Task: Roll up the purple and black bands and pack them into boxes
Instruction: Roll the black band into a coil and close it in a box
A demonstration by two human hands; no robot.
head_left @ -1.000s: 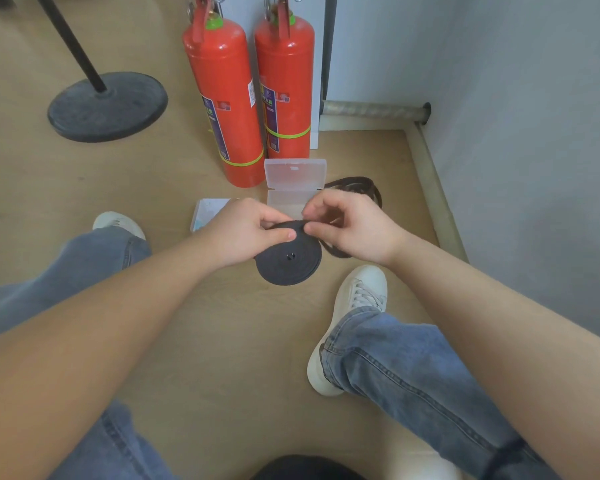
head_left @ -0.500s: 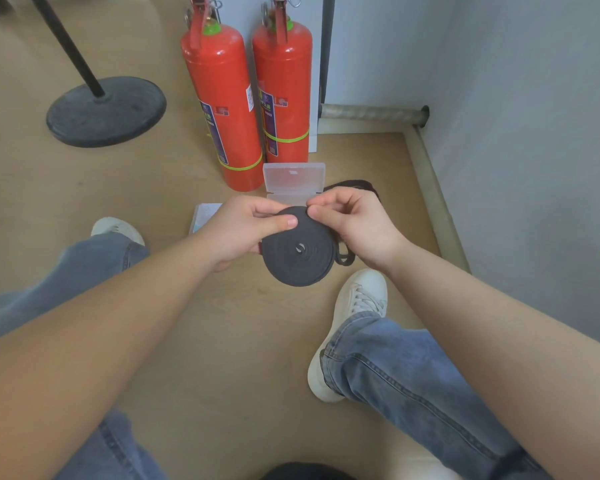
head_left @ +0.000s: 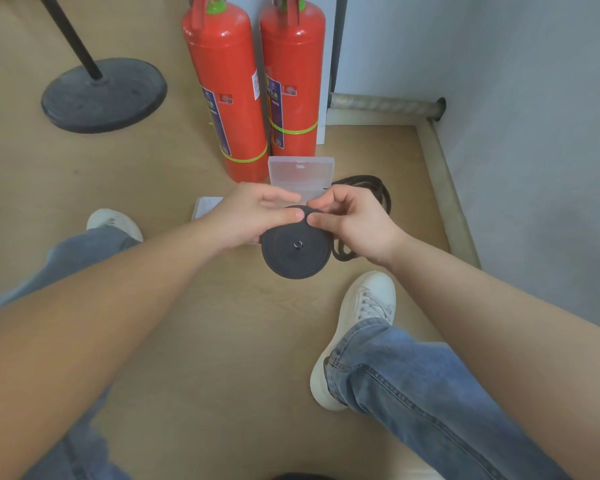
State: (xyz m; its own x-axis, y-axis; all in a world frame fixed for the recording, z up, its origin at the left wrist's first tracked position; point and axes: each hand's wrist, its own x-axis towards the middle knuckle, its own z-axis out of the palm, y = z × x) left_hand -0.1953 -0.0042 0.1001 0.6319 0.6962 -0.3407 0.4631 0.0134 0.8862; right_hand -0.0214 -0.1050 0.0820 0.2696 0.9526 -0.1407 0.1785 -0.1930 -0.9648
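Hands above the floor [head_left: 222, 323], left hand [head_left: 253, 216] and right hand [head_left: 350, 220] both pinching a mostly wound black band roll [head_left: 295, 252], its loose tail [head_left: 361, 179] trailing beside the open clear box [head_left: 302, 168], packing not yet done, purple band unseen.

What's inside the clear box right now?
The clear box shows only its bare raised lid. The left hand and right hand mostly cover its base, so contents are hidden.

Box [head_left: 300, 169] lies before extinguishers [head_left: 229, 98], behind rolled band [head_left: 293, 252].
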